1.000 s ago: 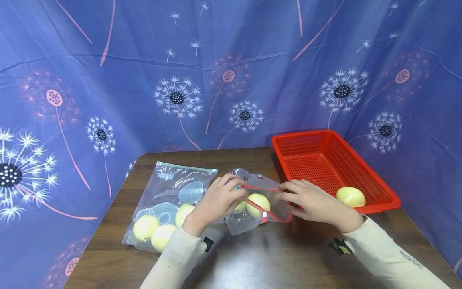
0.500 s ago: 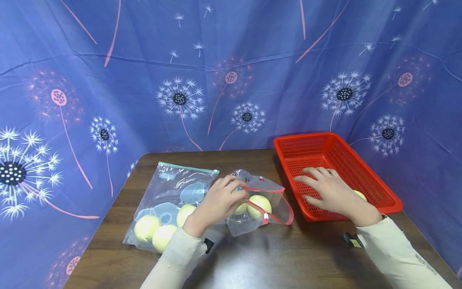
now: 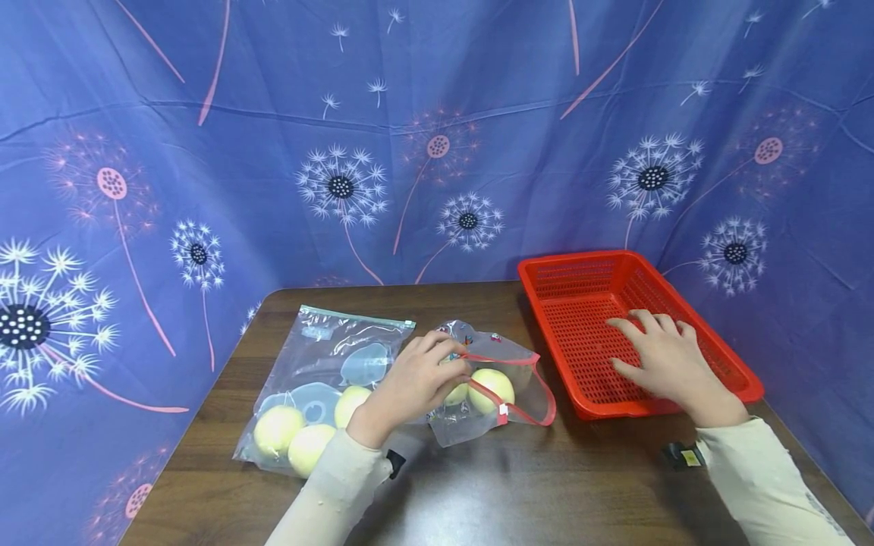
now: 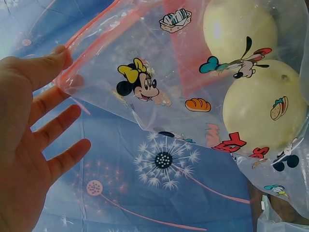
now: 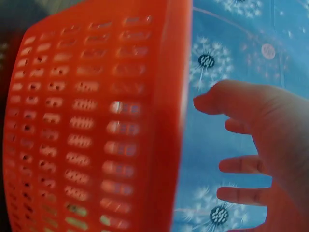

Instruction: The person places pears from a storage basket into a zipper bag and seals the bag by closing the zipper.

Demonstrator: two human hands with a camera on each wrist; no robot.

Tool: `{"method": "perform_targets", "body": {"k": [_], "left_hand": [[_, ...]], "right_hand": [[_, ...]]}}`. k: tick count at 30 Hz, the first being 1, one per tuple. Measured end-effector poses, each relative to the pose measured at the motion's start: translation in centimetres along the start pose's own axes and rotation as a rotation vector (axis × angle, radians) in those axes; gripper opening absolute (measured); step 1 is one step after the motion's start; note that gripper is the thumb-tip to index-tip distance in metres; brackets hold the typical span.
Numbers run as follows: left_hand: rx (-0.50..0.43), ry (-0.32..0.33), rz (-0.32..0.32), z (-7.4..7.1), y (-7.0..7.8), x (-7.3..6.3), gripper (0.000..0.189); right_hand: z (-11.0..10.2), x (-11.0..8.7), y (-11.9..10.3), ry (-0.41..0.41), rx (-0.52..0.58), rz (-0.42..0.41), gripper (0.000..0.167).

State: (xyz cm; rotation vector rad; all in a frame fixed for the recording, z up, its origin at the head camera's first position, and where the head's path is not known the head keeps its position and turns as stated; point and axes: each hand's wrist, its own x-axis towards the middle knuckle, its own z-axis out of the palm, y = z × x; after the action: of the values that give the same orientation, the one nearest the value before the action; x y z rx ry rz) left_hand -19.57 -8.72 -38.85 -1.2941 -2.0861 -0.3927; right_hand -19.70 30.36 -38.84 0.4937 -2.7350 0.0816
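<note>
In the head view my left hand pinches the red zip edge of a clear zip bag at its mouth. Thumb and forefinger grip that edge in the left wrist view; the other fingers are spread. Cartoon prints cover the bag, and two pale yellow round fruits show inside. Its mouth gapes toward the right. Over the near part of a red slotted basket, my right hand hovers with fingers spread and nothing in them. The right wrist view shows the fingers beyond the basket's rim. A fruit in the basket is hidden behind this hand.
A second clear zip bag with a green zip lies flat at the left, holding several pale yellow fruits. Both bags and the basket stand on a brown wooden table. A blue dandelion-patterned cloth hangs behind.
My right hand has left the bag's red edge and moved right over the basket, spreading its fingers and covering the fruit there. The left hand keeps its hold on the bag.
</note>
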Motion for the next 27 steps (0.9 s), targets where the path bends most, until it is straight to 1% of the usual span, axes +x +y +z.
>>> {"method": "perform_targets", "body": {"k": [7, 10, 13, 18, 24, 27], "left_hand": [[-0.004, -0.019, -0.013, 0.1, 0.0, 0.0, 0.007], [-0.008, -0.026, -0.017, 0.1, 0.0, 0.1, 0.007], [-0.008, -0.03, -0.019, 0.1, 0.0, 0.1, 0.006], [-0.005, -0.033, -0.024, 0.1, 0.1, 0.1, 0.006], [-0.01, -0.038, -0.025, 0.1, 0.1, 0.1, 0.005], [-0.016, -0.043, -0.029, 0.0, 0.2, 0.1, 0.005]], "right_hand": [[0.6, -0.6, 1.9, -0.044, -0.003, 0.123, 0.064], [1.0, -0.9, 2.5, -0.077, 0.017, 0.172, 0.064], [1.3, -1.3, 3.0, -0.089, 0.05, 0.216, 0.064], [1.8, -1.8, 3.8, -0.098, 0.079, 0.268, 0.064], [2.3, -2.4, 4.5, -0.168, 0.118, 0.329, 0.071], [2.5, -2.5, 4.7, -0.19, 0.12, 0.343, 0.073]]}}
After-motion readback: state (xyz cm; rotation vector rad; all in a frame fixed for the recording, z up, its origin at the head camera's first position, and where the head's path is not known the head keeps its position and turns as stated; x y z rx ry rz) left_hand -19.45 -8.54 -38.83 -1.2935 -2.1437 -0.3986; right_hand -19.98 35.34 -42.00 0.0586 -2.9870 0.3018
